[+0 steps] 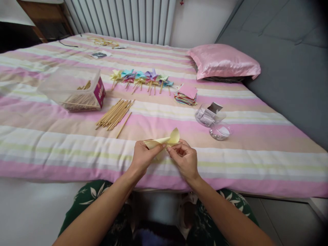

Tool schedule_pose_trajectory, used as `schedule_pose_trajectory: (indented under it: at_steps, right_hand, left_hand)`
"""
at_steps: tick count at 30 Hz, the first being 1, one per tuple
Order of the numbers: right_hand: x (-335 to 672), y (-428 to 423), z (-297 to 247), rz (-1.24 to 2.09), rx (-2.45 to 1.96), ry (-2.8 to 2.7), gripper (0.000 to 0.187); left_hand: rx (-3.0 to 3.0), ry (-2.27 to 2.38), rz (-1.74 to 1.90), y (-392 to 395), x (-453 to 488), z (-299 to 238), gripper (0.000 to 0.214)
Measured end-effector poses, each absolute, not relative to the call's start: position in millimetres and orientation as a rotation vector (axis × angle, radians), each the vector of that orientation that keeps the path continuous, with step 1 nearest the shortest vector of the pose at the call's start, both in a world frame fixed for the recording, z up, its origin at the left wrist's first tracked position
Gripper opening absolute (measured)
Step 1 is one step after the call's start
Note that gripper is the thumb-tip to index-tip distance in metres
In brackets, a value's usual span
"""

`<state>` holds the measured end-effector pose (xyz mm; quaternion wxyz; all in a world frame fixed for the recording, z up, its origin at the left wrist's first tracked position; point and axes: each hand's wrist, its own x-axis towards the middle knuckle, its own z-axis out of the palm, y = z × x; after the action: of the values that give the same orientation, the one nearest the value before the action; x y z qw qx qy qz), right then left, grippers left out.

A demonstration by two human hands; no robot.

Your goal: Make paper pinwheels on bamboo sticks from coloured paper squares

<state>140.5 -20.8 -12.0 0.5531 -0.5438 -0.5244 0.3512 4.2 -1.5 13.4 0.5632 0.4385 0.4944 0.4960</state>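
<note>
A pale yellow paper pinwheel point(164, 140), its corners curled inward, is held just above the near edge of the bed. My left hand point(146, 152) pinches its left side between thumb and fingers. On the other side, my right hand point(185, 156) grips the paper close to the middle, fingers bent and thumb near the left thumb. Whatever lies between the fingertips at the centre is hidden. Ahead and to the left are a bundle of thin wooden sticks point(114, 114) and one stick point(124, 125) lying apart from it.
Finished pinwheels point(151, 77) lie in a row farther back. A stack of coloured paper squares point(186, 94) sits right of them. Two small clear containers point(208, 114) stand at the right. A clear plastic box point(74, 90) holds more sticks. A pink pillow point(225, 61) rests by the headboard.
</note>
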Motion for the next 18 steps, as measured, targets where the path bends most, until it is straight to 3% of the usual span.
schedule_pose_trajectory:
  at_steps: [7, 13, 18]
  right_hand:
    - [141.0, -21.4, -9.6, 0.844, -1.276, -1.259, 0.017]
    - [142.1, -20.5, -8.3, 0.843, -1.297, -1.291, 0.017]
    - [141.8, -20.7, -9.9, 0.887, -1.288, -1.268, 0.019]
  left_hand:
    - [1.055, 1.197, 1.173, -1.3, 4.3, 12.9, 0.013]
    - [1.037, 1.187, 1.157, -1.2, 5.2, 13.1, 0.029]
    - [0.934, 1.144, 1.171, -1.2, 6.6, 12.9, 0.019]
